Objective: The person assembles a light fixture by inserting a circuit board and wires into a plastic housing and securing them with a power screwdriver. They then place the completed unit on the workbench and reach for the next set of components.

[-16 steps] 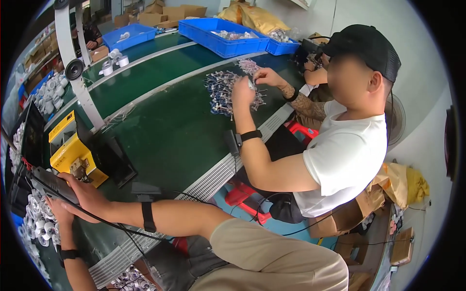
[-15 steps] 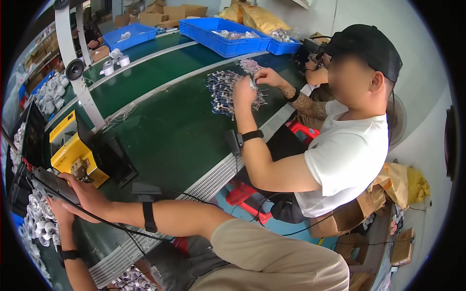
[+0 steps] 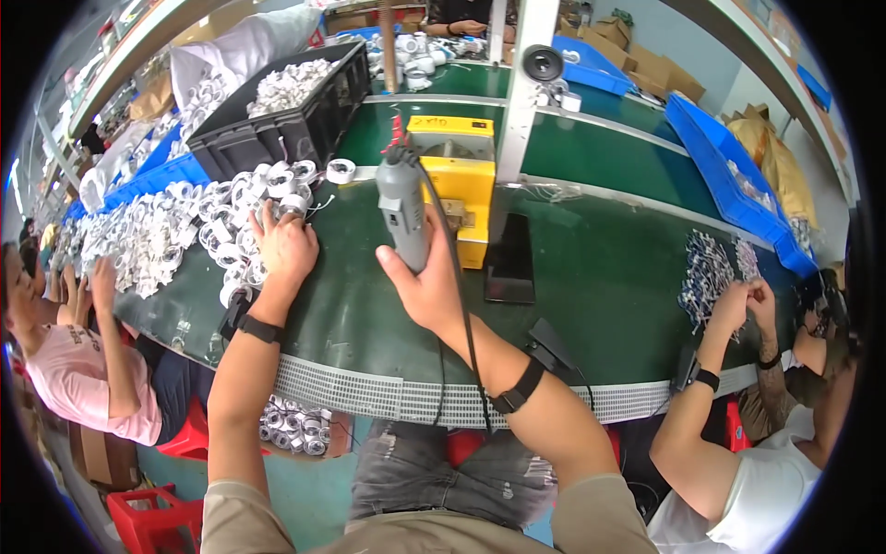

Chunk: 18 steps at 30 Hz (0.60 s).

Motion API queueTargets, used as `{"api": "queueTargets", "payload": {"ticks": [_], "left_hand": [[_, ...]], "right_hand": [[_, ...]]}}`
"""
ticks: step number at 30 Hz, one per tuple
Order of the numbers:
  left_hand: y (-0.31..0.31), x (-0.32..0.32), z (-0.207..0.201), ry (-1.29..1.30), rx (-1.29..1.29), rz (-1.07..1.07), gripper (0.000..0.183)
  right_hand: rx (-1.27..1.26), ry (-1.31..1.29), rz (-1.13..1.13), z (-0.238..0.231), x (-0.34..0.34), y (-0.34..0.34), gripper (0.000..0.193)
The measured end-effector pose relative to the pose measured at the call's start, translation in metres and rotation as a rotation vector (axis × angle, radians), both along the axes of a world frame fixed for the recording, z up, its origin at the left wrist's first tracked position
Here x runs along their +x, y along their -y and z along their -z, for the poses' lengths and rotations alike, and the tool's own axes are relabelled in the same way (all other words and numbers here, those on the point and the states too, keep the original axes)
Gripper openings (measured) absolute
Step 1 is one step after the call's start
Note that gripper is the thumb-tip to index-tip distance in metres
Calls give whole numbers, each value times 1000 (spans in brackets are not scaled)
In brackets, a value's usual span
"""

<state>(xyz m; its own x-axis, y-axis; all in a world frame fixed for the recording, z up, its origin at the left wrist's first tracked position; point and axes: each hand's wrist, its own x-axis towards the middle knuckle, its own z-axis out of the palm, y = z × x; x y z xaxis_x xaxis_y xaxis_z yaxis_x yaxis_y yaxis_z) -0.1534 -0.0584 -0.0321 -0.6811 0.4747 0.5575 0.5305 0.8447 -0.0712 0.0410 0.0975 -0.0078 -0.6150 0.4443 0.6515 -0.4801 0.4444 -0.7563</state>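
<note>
My right hand [image 3: 426,282] grips a grey electric screwdriver [image 3: 402,210] upright above the green table, its black cable running down along my forearm. My left hand [image 3: 281,247] rests palm down on a heap of small white round parts [image 3: 198,226], fingers spread among them. A yellow fixture box [image 3: 460,175] stands just behind the screwdriver.
A black crate [image 3: 277,115] full of white parts sits behind the heap. Blue trays [image 3: 729,162] line the far right. A dark tablet [image 3: 510,258] lies by a white post [image 3: 519,92]. One person works at my left [image 3: 83,360], another at my right [image 3: 729,314].
The view has swung left from the co-worker on my right to my own spot. My right hand now holds the screwdriver upright and my left hand lies on the white parts.
</note>
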Motion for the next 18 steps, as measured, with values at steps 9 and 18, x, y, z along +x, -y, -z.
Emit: {"api": "queueTargets", "payload": {"ticks": [9, 18], "left_hand": [[2, -1, -2, 28, -36, -81, 28], [-29, 51, -33, -95, 135, 398, 33]], "right_hand": [[21, 89, -12, -1, 4, 1, 62], [-78, 29, -74, 2, -7, 3, 70]]}}
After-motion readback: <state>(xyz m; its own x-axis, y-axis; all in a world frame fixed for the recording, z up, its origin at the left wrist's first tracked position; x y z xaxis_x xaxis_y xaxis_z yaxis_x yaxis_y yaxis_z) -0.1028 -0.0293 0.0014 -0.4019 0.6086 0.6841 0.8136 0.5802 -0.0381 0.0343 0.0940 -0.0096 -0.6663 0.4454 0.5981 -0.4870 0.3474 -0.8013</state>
